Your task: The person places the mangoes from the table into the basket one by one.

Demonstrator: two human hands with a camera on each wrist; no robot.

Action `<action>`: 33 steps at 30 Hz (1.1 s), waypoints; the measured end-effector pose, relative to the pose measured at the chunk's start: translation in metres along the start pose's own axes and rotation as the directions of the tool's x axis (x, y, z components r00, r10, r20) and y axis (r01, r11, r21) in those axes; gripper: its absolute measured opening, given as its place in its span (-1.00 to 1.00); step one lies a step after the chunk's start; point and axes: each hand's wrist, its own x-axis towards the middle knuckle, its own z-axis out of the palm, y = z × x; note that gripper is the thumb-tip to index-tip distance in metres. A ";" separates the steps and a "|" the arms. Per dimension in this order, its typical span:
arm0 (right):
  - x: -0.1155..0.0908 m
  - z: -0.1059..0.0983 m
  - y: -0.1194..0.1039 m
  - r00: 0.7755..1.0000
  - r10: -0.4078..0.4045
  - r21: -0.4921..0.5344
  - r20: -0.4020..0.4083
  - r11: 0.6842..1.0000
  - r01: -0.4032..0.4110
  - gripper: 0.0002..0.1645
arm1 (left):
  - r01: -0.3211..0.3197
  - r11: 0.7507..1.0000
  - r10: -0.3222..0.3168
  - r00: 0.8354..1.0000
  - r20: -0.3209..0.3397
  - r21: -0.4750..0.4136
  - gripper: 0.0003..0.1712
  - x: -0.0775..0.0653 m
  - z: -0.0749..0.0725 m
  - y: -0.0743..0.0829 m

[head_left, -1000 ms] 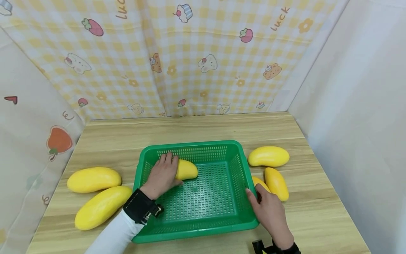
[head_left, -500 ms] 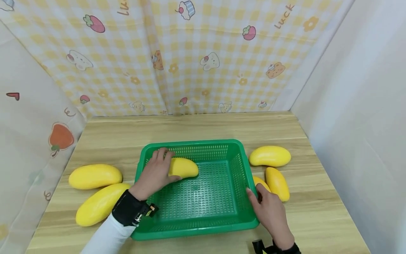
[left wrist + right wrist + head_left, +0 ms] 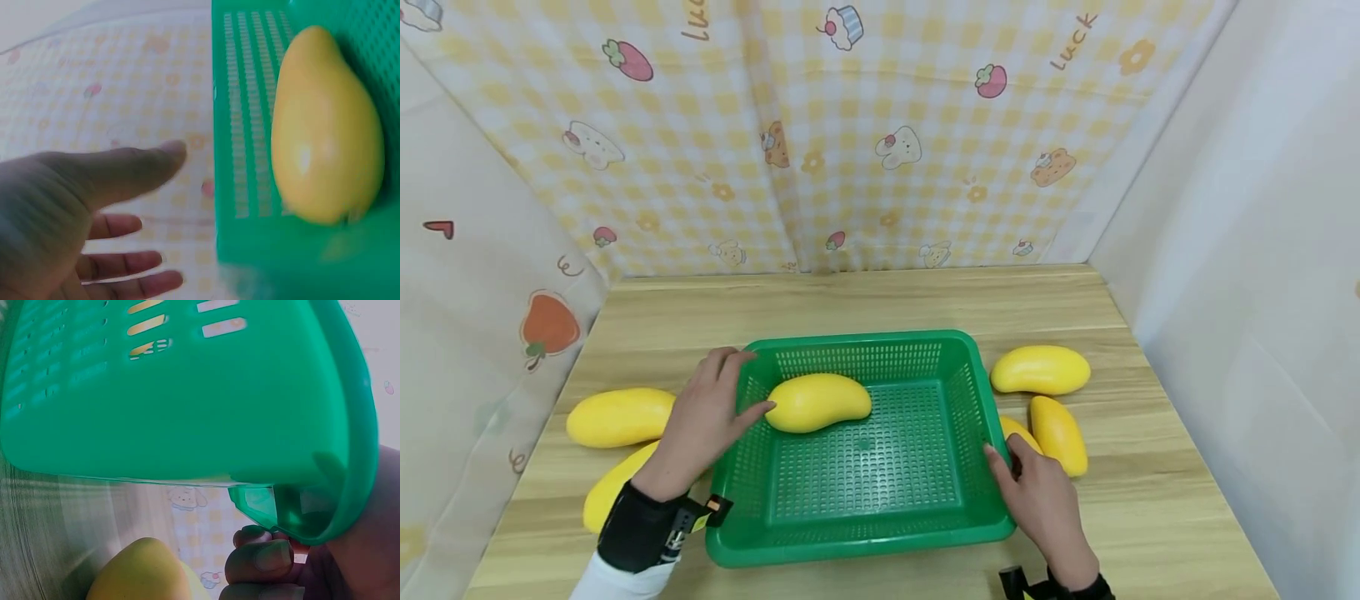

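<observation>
A green plastic basket with slotted walls stands on the table, and one yellow mango lies inside near its back left corner. My left hand hovers at the basket's left rim, fingers spread and holding nothing. In the left wrist view the hand is apart from both the basket and the mango. My right hand grips the basket's right rim, thumb on top. The right wrist view has its fingers curled beneath the basket's rim.
Two mangoes lie left of the basket: a rear one and a front one, partly behind my left arm. Right of it are a back mango, a tilted one and one half hidden. Cloth walls bound the wooden table.
My left hand has let go of the mango in the basket and moved left, out over the rim. The mango stays in the basket. My right hand keeps its grip.
</observation>
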 end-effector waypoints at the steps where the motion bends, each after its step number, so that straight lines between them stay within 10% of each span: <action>1: 0.000 0.000 0.000 1.000 0.000 -0.002 0.003 1.000 0.000 -0.58 | 0.004 1.000 -0.004 1.000 -0.014 0.001 -0.20 -0.002 -0.003 -0.002; 8: 0.000 0.001 0.001 1.000 0.003 -0.002 0.008 1.000 -0.003 -0.58 | 0.037 0.998 -0.036 0.999 -0.041 0.047 -0.20 -0.016 -0.022 -0.016; 23: 0.000 0.001 0.000 1.000 0.005 0.015 0.012 1.000 -0.005 -0.58 | 0.247 0.960 -0.263 0.957 0.121 0.129 -0.19 -0.062 -0.025 -0.052; 33: 0.000 0.002 0.002 1.000 0.005 0.018 0.014 1.000 -0.005 -0.58 | 0.479 0.866 -0.493 0.866 0.087 0.140 -0.20 -0.072 -0.035 -0.083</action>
